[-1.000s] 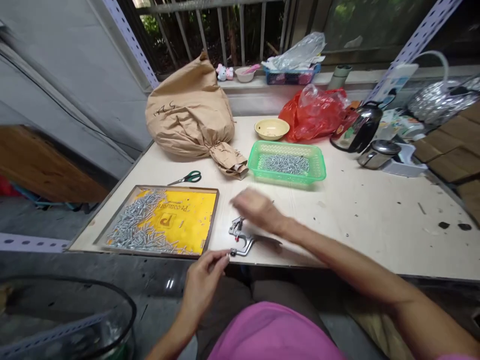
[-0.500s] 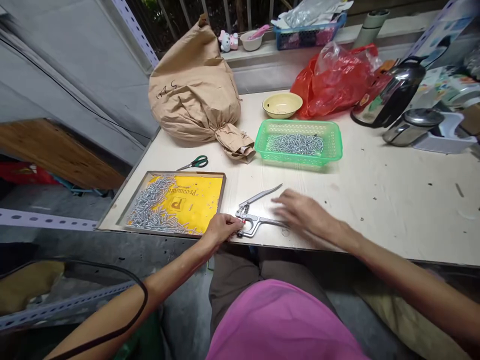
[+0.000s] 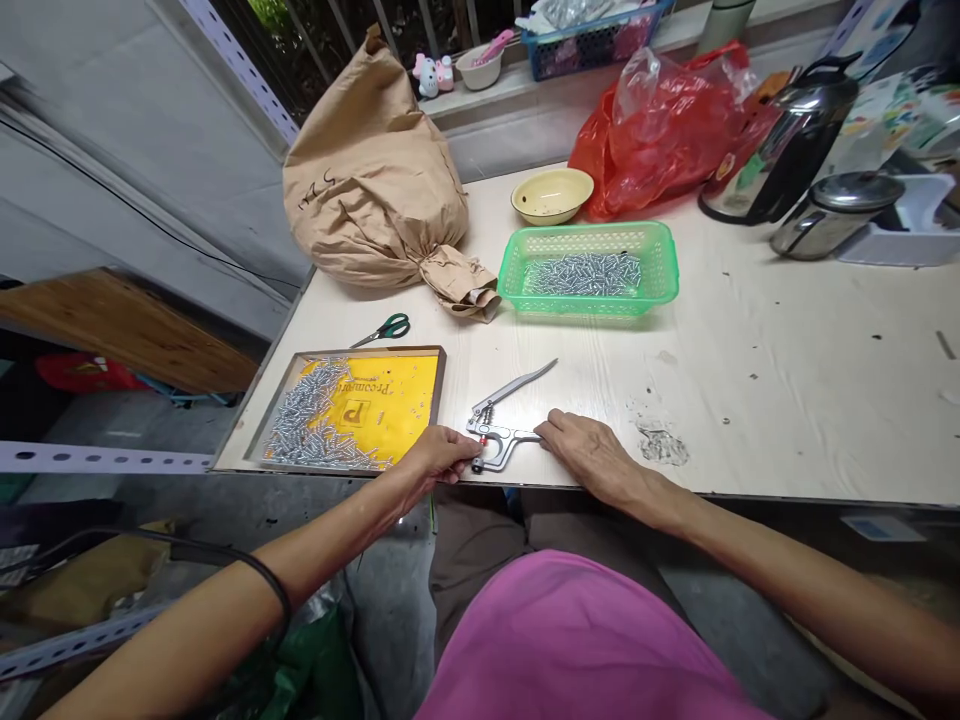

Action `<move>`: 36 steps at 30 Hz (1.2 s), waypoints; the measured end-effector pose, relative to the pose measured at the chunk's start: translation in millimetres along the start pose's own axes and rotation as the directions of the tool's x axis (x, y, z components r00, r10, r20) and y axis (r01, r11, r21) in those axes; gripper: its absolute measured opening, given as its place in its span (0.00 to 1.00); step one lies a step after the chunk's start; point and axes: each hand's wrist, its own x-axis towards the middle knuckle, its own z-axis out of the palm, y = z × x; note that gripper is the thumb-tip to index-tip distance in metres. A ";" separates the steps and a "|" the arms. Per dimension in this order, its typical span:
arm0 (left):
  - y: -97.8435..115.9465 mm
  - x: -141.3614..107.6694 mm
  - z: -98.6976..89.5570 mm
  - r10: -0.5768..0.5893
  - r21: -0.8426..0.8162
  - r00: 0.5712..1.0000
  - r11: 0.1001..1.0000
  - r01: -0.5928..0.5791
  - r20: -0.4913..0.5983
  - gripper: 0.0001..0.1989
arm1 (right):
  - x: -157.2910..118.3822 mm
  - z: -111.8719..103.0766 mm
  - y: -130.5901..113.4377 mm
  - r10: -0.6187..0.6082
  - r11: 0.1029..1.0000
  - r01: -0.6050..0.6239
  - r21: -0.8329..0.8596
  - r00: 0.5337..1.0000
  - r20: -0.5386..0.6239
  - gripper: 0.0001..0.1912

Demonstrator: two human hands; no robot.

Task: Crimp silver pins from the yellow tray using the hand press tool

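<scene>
A silver hand-press plier [image 3: 508, 437] with a spring and a raised upper handle lies near the table's front edge. My left hand [image 3: 444, 453] pinches something small at the plier's jaw, by a red bit; the piece is too small to name. My right hand [image 3: 589, 450] has its fingers closed round the end of the lower handle. Left of the plier, a framed tray [image 3: 441, 390] with a yellow bottom holds many small metal pins [image 3: 307, 420]. Similar short metal pieces [image 3: 585, 274] fill part of a green basket [image 3: 664, 262].
Green-handled scissors [image 3: 394, 326] lie behind the tray. Farther back are a brown paper sack [image 3: 375, 190], a yellow bowl [image 3: 552, 196] and a red plastic bag [image 3: 660, 150]. A kettle [image 3: 795, 150] and a metal pot [image 3: 832, 215] stand at the back right.
My right hand has come down onto the lower handle's end and closed there. My left hand remains at the jaw. The camera view has shifted slightly.
</scene>
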 end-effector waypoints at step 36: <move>-1.4 -11.1 5.4 -0.049 0.122 0.998 0.992 0.043 0.045 0.21 | 46.1 -15.0 41.7 -0.086 0.996 0.089 -0.028 0.990 0.114 0.54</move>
